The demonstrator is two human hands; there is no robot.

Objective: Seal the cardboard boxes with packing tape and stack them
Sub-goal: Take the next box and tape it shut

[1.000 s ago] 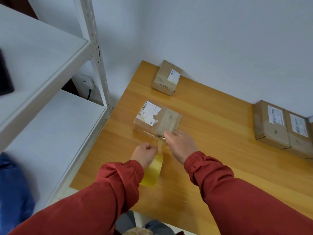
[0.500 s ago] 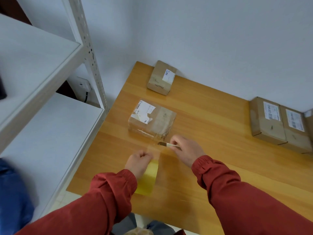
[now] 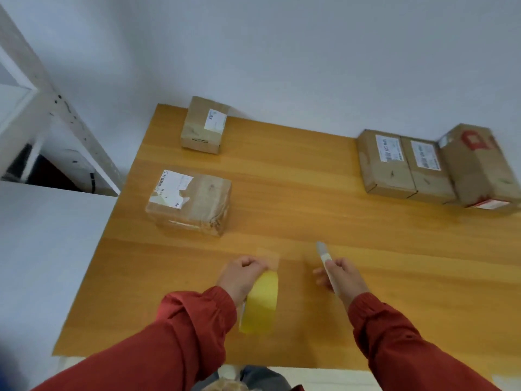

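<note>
The yellow tape roll [image 3: 260,301] is gripped by the closed left hand [image 3: 242,273], near the taped box [image 3: 189,201] on the table [image 3: 310,198]. A cutter [image 3: 327,266] is clasped in the right hand [image 3: 339,277], farther from that box.

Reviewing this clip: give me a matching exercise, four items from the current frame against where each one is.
Items:
1. tape roll
2. knife
3. box with torn label
4. box with red print

Places:
A. far right of the table
B. left hand
C. table's left edge, ahead of the hands
D. right hand

Pairs: 1-B, 2-D, 3-C, 4-A
</note>
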